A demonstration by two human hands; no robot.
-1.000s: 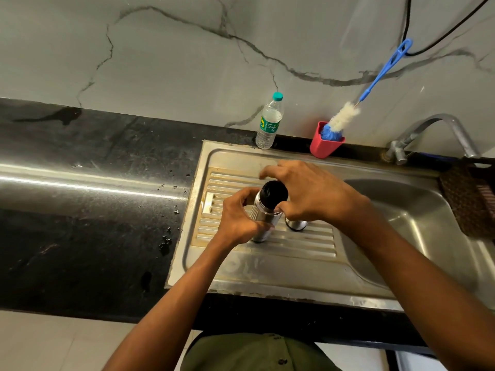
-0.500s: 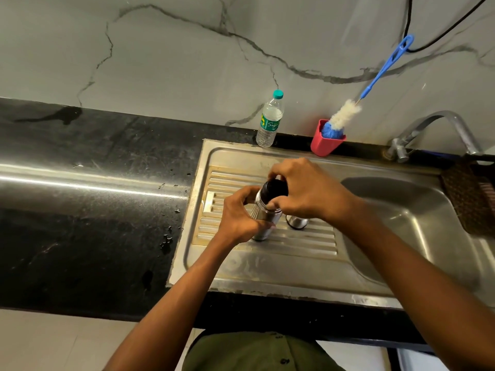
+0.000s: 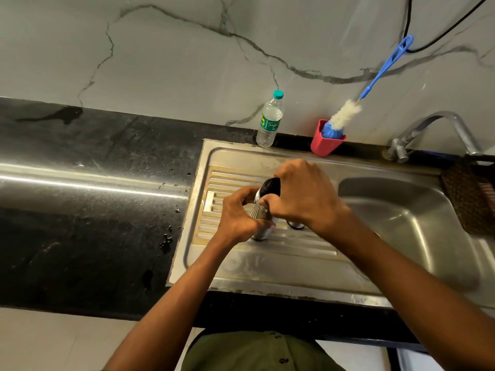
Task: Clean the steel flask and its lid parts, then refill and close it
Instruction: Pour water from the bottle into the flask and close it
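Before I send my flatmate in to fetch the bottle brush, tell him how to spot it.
Find the steel sink; on the black counter behind its draining board stands a red cup against the marble wall. The bottle brush leans out of it. Unlike the clear water bottle to the left, it has a long blue handle and white-and-blue bristles.

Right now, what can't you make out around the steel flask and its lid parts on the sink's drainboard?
- Steel flask, head view: body mostly hidden by the left hand; fill level unreadable.
- Black round lid: right hand covers its far side; thread seating hidden.
- Small steel part on the ribbed steel drainboard: mostly hidden under the right wrist; identity unclear.
- Clear plastic water bottle: label too small to read.
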